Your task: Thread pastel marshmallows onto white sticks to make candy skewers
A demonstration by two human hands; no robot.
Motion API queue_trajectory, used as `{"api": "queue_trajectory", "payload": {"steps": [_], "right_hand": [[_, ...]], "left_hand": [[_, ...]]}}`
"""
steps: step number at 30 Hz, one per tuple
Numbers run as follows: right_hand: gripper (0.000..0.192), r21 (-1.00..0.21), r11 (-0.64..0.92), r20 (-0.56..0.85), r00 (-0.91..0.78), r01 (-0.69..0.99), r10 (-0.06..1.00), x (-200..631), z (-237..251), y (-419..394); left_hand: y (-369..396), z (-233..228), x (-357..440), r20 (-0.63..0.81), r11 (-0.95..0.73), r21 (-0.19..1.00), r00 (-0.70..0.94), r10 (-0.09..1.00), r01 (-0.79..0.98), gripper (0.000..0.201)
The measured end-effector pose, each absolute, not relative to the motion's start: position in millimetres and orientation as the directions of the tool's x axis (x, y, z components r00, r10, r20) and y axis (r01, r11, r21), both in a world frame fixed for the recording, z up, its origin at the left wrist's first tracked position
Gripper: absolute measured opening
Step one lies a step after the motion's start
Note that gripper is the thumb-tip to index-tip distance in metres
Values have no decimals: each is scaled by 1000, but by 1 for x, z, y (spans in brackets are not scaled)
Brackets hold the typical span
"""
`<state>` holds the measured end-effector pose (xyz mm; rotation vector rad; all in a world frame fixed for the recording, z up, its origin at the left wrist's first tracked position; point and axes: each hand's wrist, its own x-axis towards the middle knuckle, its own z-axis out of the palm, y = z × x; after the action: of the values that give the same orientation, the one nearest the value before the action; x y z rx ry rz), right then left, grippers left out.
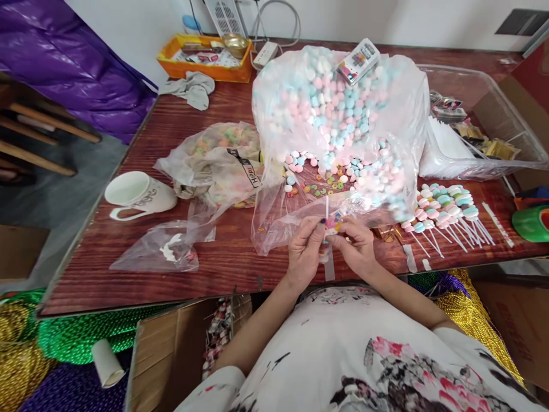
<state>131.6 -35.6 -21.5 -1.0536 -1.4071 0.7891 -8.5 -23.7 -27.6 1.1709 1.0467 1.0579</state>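
Close to the table's front edge, my left hand point(305, 249) and my right hand point(357, 245) meet, fingers pinched together. Between them is a candy skewer point(323, 253), its white stick pointing away from me and pastel candies showing below the fingers. A small colourful printed piece point(333, 224) sits at the fingertips of both hands; its kind is hard to make out. Just beyond lies an opened clear bag of pink, white and blue candies point(338, 103), with small coloured rings point(328, 183) near its mouth. Several finished-looking candy skewers point(446, 206) lie to the right.
A white mug point(139, 194), a bag of coloured rings point(223, 166) and a small clear bag point(150, 249) are at left. An orange tray point(206, 57) stands behind. At right are a clear plastic bin point(480, 166) and a green tape roll point(530, 223). A small printed box point(359, 61) rests on the candy bag.
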Motion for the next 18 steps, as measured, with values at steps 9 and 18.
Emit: {"api": "queue_trajectory", "payload": {"steps": [9, 18], "right_hand": [[11, -877, 421, 458, 133, 233, 879, 132, -27, -40], [13, -885, 374, 444, 259, 277, 858, 128, -34, -38]], "left_hand": [[-42, -36, -2, -167, 243, 933, 278, 946, -264, 41], [-30, -32, -5, -170, 220, 974, 456, 874, -58, 44]]}}
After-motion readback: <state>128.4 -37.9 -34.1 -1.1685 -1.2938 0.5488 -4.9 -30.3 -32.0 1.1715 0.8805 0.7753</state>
